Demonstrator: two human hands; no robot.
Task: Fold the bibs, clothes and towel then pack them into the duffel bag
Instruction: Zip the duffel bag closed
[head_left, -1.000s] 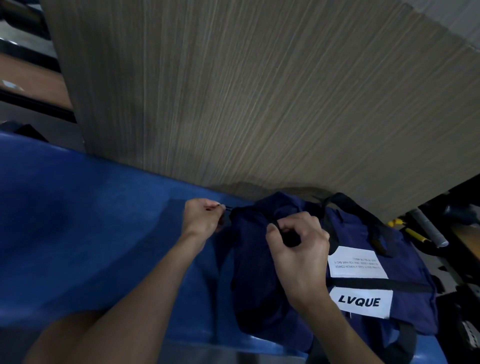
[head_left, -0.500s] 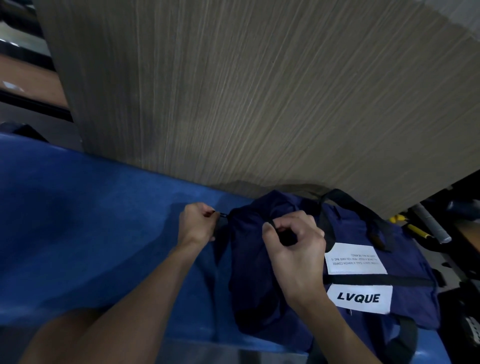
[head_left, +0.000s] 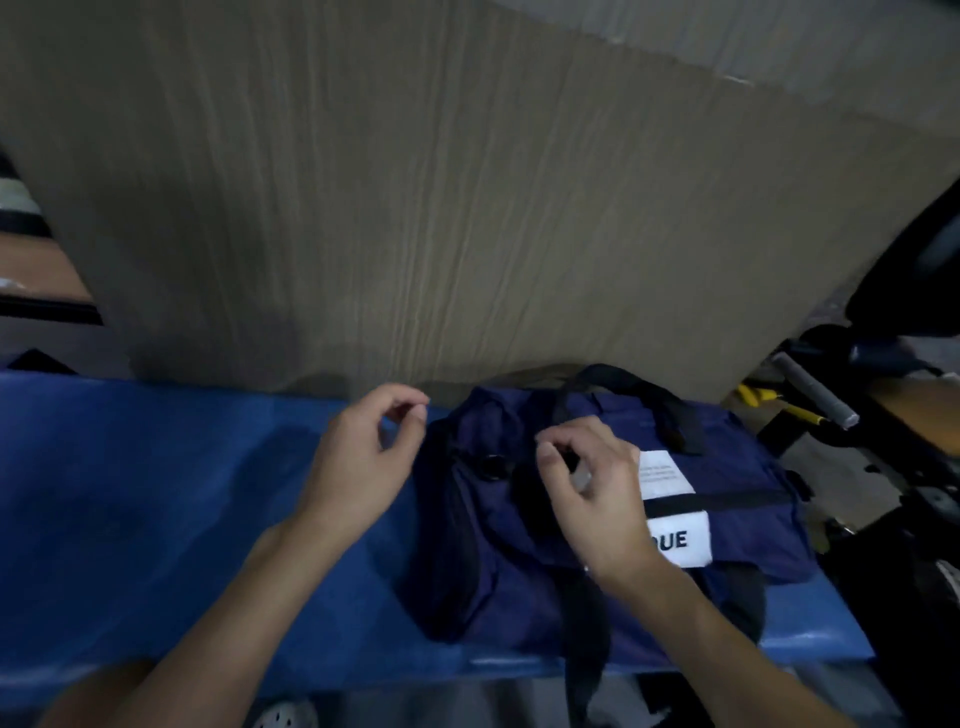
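The duffel bag (head_left: 737, 467) lies under the right hand (head_left: 592, 499), between the cardboard sheet (head_left: 467, 208) and the front edge of the blue table (head_left: 130, 519). The left hand (head_left: 363, 467) hovers just beside the bag, its grip loose and holding nothing, and left of it is free table. The right grip is curled and blurred, so I cannot tell if it pinches something.

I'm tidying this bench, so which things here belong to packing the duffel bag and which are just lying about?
Job: navy duffel bag; left hand beside its end, right hand over it. No loose bibs, clothes or towel show.
Lying about: cardboard sheet behind; yellow-handled tool and grey bar, far right.
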